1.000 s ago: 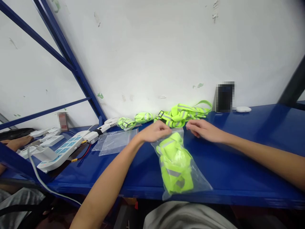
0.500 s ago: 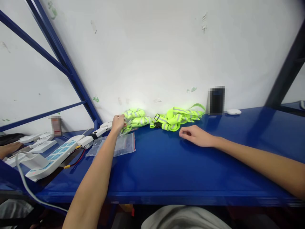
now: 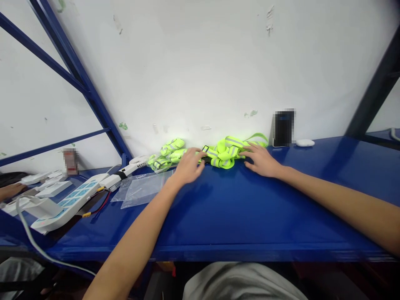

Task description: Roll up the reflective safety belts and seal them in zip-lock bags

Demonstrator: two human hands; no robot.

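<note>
A loose neon-yellow reflective strap vest [image 3: 229, 149] lies tangled at the back of the blue shelf [image 3: 250, 208], against the white wall. My left hand [image 3: 189, 166] reaches its left end, fingers spread and touching the black buckle. My right hand [image 3: 261, 160] rests with fingers stretched out on the vest's right side. Left of my left hand sit several bagged yellow vests [image 3: 167, 153]. Flat empty clear zip bags [image 3: 142, 189] lie in front of those.
A white handheld fan [image 3: 129, 166] and a white power strip [image 3: 67, 202] with cable lie at the left. Another person's hand [image 3: 9, 191] shows at the far left edge. A dark blurred object [image 3: 283, 128] and a small white case [image 3: 305, 143] stand at the back right.
The filled bag held a second ago was set down by my left hand on the pile at the back left. Both hands then moved to the loose vest by the wall.
</note>
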